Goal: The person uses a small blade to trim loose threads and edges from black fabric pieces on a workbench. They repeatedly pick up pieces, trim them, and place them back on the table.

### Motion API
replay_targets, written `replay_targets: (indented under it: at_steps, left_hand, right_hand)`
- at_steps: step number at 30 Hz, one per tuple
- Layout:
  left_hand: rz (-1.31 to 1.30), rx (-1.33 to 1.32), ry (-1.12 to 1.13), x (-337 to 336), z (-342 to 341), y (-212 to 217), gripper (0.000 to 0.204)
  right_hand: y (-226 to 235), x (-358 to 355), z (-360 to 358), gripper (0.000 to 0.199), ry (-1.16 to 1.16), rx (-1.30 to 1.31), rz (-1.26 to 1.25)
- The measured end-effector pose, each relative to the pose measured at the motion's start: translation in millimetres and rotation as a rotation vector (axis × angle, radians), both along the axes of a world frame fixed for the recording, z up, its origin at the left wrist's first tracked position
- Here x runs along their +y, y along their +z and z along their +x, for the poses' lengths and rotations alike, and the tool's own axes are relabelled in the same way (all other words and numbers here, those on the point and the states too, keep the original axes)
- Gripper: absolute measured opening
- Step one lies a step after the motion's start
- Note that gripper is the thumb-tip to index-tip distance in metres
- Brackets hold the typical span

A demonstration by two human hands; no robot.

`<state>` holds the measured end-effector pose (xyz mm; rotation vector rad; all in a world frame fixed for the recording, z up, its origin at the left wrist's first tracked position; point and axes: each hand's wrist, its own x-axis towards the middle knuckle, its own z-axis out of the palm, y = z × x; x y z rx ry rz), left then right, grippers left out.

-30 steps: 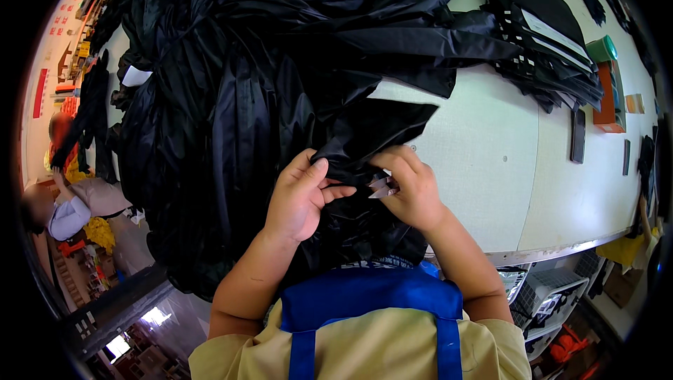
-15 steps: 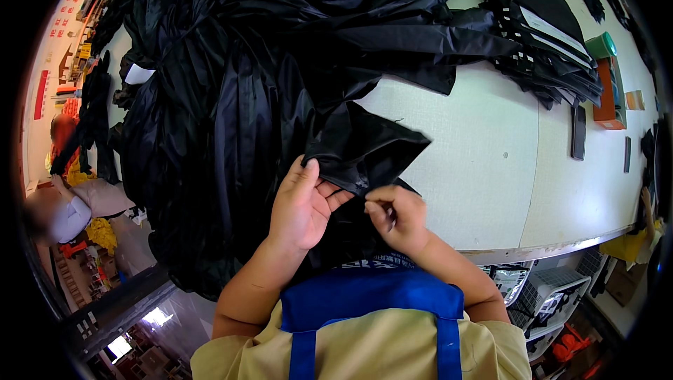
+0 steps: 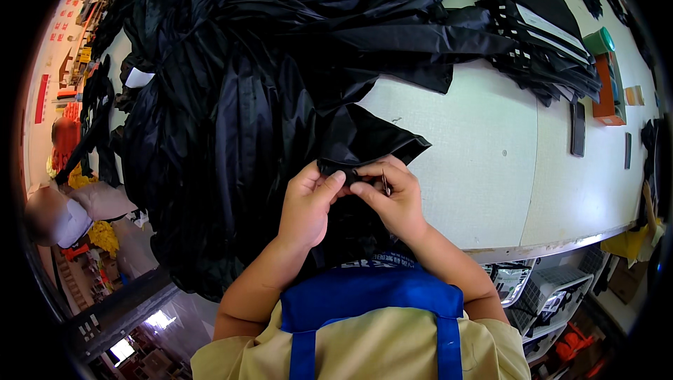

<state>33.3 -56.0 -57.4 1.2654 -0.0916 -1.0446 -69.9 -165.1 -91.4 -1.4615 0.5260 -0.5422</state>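
Black shiny fabric (image 3: 371, 134) is pinched between my two hands in front of my chest, one pointed corner sticking out to the right. My left hand (image 3: 306, 205) is closed on its near edge, the thumb lying on top. Close beside it, my right hand (image 3: 397, 201) pinches the same edge with thumb and forefinger. A small, thin, dark metallic thing (image 3: 386, 184) shows within the right hand's curled fingers; its kind is too small to make out. The fabric joins a large heap of black cloth (image 3: 245, 99) on the left.
A pale table (image 3: 470, 170) carries the heap. At the far right lie stacked black pieces with white strips (image 3: 547, 36), a dark phone (image 3: 578, 130), an orange box (image 3: 608, 92) and a green roll (image 3: 599, 41). White wire baskets (image 3: 554, 289) stand below the table edge. Another person (image 3: 66, 219) is at the far left.
My right hand has moved up and left to pinch the fabric edge beside my left hand. The left hand's fingers have closed, and the edge is now gathered between both hands.
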Motion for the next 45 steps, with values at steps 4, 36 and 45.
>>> replay_targets:
  at_steps: [4,36,45]
  left_hand:
    - [-0.03,-0.03,0.008,-2,-3,2,0.016]
    - [-0.1,-0.014,-0.001,6,0,-2,0.021]
    - [-0.094,0.024,-0.032,5,1,0,0.021]
  right_hand:
    - [-9,4,6,0.007,-0.063,-0.102,0.27]
    - [-15,-13,-25,0.02,0.008,-0.026,0.344]
    - [-11,-23,-17,0.025,0.212,0.081,0.275]
